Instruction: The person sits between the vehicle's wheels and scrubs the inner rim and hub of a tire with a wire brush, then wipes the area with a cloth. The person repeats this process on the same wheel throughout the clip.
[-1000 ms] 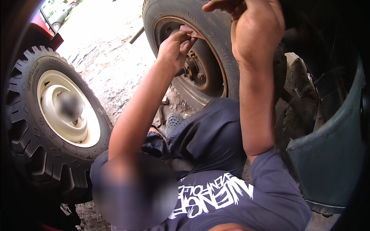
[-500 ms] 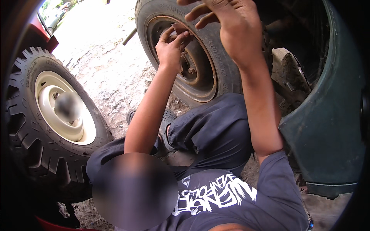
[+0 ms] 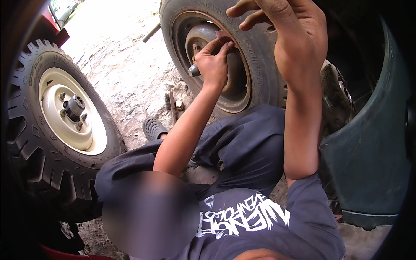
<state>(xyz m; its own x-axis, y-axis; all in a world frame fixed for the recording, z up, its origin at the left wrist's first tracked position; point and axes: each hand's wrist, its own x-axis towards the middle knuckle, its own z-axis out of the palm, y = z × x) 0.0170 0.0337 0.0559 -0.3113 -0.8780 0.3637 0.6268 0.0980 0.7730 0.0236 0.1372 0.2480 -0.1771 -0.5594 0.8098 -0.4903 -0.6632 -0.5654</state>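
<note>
My left hand [image 3: 213, 63] pinches a reddish-brown piece [image 3: 222, 34], which looks like sandpaper, against the inner edge of the rusty rim [image 3: 240, 93] of the wheel [image 3: 264, 56] in front of me. A grey rounded part [image 3: 193, 70] shows just left of that hand at the hub. My right hand [image 3: 298, 37] is raised at the right over the tyre, its fingers bent and apart with nothing visible in them.
A knobby tyre [image 3: 30, 138] with a cream rim [image 3: 89, 138] stands at left beside red bodywork [image 3: 54, 30]. A green curved body panel [image 3: 368, 151] is at right. A brush [image 3: 169, 102] and a bar [image 3: 151, 32] lie on the rough ground [image 3: 108, 52]. My legs are bent below the wheel.
Over the last second my left hand shifted along the rim, its fingers still on the piece. My right hand moved left, then back right in the picture, its fingers spread.
</note>
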